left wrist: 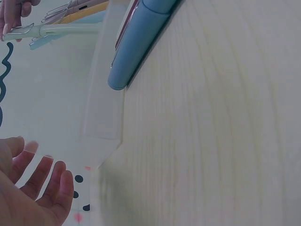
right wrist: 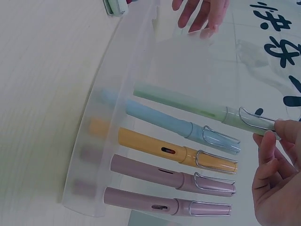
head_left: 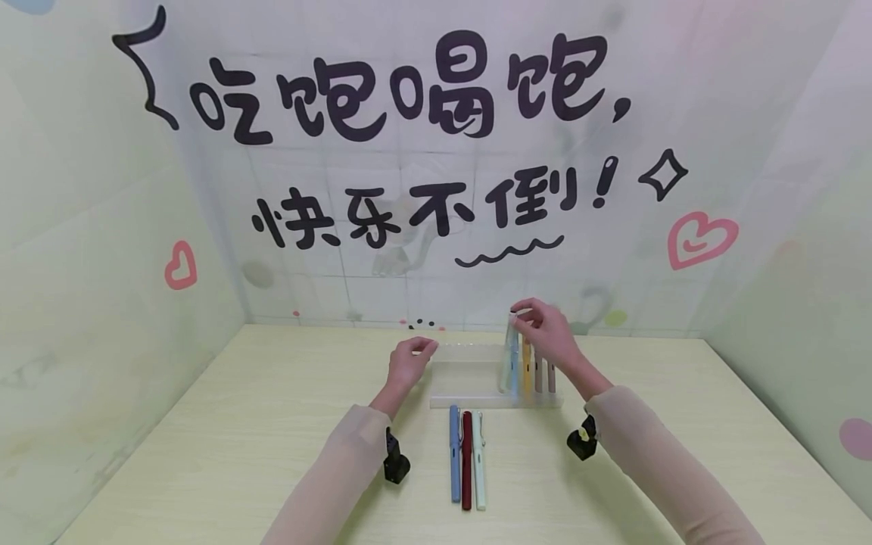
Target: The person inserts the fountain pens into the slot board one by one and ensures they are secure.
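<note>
A translucent pen rack [head_left: 463, 401] stands on the table. My right hand [head_left: 548, 329] pinches the clip end of a pale green pen [right wrist: 178, 102], which slants at the rack beside the light blue pen [right wrist: 160, 118]. A yellow pen [right wrist: 150, 145] and two mauve pens, one of them [right wrist: 146, 170] next to the yellow, follow in the row. At the rack's upper left corner, my left hand [head_left: 409, 363] holds the edge between thumb and fingers. In front of the rack lie a blue pen [head_left: 455, 454], a dark red pen [head_left: 466, 462] and a pale mint pen [head_left: 480, 462].
The light wooden table [head_left: 259, 424] meets a printed wall sheet [head_left: 381, 303] right behind the rack. Side walls close off the left and right. A small black device [head_left: 395, 458] sits at my left cuff and another [head_left: 582, 439] at my right.
</note>
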`<state>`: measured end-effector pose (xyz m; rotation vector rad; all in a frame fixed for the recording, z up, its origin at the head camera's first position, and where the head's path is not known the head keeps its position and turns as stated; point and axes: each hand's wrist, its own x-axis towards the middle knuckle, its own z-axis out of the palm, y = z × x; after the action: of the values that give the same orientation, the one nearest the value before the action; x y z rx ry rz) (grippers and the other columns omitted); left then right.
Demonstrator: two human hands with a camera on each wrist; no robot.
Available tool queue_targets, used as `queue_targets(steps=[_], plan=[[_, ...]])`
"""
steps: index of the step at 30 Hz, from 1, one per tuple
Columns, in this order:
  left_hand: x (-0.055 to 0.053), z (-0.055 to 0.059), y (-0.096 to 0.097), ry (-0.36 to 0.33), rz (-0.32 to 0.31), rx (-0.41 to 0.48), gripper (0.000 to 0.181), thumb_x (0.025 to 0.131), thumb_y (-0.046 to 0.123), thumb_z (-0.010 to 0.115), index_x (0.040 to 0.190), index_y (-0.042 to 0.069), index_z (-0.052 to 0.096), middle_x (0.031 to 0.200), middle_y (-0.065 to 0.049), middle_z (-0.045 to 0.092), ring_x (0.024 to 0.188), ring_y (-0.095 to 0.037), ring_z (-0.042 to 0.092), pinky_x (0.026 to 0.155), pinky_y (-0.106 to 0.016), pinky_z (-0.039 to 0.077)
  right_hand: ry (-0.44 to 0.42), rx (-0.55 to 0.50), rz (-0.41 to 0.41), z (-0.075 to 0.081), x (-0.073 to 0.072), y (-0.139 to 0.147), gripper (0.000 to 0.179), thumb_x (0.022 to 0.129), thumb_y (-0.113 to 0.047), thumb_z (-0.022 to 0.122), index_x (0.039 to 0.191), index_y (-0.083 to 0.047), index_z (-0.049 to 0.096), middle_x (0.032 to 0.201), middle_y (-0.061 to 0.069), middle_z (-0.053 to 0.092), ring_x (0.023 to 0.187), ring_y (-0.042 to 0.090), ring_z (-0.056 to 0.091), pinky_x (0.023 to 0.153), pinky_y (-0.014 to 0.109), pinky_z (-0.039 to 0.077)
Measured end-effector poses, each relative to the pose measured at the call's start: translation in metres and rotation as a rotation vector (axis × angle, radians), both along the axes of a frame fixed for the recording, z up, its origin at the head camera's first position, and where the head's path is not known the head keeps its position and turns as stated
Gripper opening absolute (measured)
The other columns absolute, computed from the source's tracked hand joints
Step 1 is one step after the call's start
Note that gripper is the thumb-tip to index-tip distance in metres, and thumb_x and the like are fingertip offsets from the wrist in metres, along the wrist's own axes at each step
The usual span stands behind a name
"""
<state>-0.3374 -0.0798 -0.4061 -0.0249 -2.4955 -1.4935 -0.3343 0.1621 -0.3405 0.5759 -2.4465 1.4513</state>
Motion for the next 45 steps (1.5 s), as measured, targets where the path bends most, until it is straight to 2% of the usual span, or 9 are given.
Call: queue_targets(steps=[5,14,22,25,30,33,39,41,45], plan=[[0.001,0.000,0.000,-0.004,-0.002,0.001,0.025,0.088,0.024,0.055,0.098,0.003,0.064,0.093,-0.008,0.061,0.084,-0.022,0.057,0.071,-0.034,0.046,0.038,0.038,-0.008,-0.003,0.001,-0.003,0.020,0.085,-0.011,0.058,0.103,-0.001,0.057,0.088,0.015,0.063,0.063,0.027,0.055,0.053,0.032,0.047],[0.001,0.001,-0.001,-0.009,-0.004,0.002,0.026,0.088,0.025,0.055,0.099,0.003,0.064,0.096,-0.009,0.061,0.086,-0.023,0.057,0.069,-0.033,0.047,0.009,0.006,0.035,-0.010,0.002,-0.004,0.022,0.085,-0.012,0.059,0.103,0.000,0.056,0.090,0.018,0.062,0.063,0.033,0.055,0.056,0.046,0.048],[0.001,0.000,0.000,-0.015,0.004,0.002,0.026,0.087,0.026,0.056,0.098,0.004,0.064,0.095,-0.008,0.061,0.086,-0.022,0.056,0.069,-0.033,0.046,0.019,0.055,0.038,-0.013,0.002,-0.005,0.021,0.086,-0.013,0.059,0.103,-0.001,0.057,0.088,0.013,0.063,0.064,0.029,0.055,0.054,0.036,0.049],[0.000,0.000,0.000,-0.015,0.004,0.003,0.026,0.087,0.026,0.056,0.098,0.004,0.065,0.094,-0.008,0.061,0.085,-0.022,0.056,0.069,-0.033,0.046,0.023,0.042,0.061,-0.010,0.007,-0.007,0.020,0.086,-0.010,0.058,0.102,0.001,0.056,0.087,0.016,0.062,0.064,0.032,0.055,0.055,0.040,0.049],[0.000,0.000,-0.001,-0.011,0.003,0.001,0.025,0.087,0.025,0.056,0.097,0.004,0.065,0.094,-0.007,0.061,0.085,-0.022,0.056,0.068,-0.032,0.047,0.000,0.010,0.077,0.006,0.025,-0.013,0.018,0.085,-0.003,0.056,0.101,0.004,0.055,0.088,0.024,0.060,0.066,0.041,0.053,0.058,0.051,0.046],[0.000,-0.001,0.000,-0.009,0.002,0.001,0.025,0.087,0.025,0.056,0.097,0.004,0.065,0.094,-0.007,0.061,0.084,-0.022,0.056,0.068,-0.032,0.047,-0.013,0.005,0.067,0.009,0.029,-0.015,0.019,0.085,-0.002,0.056,0.102,0.006,0.054,0.089,0.025,0.060,0.069,0.042,0.053,0.060,0.051,0.047],[0.000,0.000,0.000,0.003,-0.005,0.007,0.024,0.088,0.023,0.056,0.097,0.003,0.064,0.092,-0.008,0.061,0.084,-0.022,0.057,0.070,-0.033,0.047,0.035,0.053,0.042,-0.010,0.011,-0.008,0.024,0.085,-0.011,0.058,0.104,0.003,0.055,0.089,0.016,0.062,0.062,0.026,0.054,0.053,0.035,0.049],[0.001,0.001,0.000,0.001,-0.002,0.010,0.024,0.088,0.024,0.056,0.097,0.003,0.065,0.092,-0.007,0.061,0.084,-0.021,0.057,0.071,-0.033,0.047,0.081,0.102,0.029,-0.018,0.005,-0.006,0.023,0.085,-0.013,0.060,0.105,-0.001,0.056,0.085,0.010,0.062,0.058,0.019,0.051,0.049,0.029,0.046],[0.001,0.001,-0.001,0.007,-0.007,0.010,0.025,0.088,0.023,0.056,0.098,0.003,0.064,0.091,-0.007,0.061,0.083,-0.021,0.057,0.072,-0.033,0.047,0.169,0.169,0.013,-0.022,0.002,-0.004,0.023,0.082,-0.009,0.062,0.104,-0.005,0.057,0.068,0.002,0.056,0.052,0.015,0.045,0.045,0.027,0.039]])
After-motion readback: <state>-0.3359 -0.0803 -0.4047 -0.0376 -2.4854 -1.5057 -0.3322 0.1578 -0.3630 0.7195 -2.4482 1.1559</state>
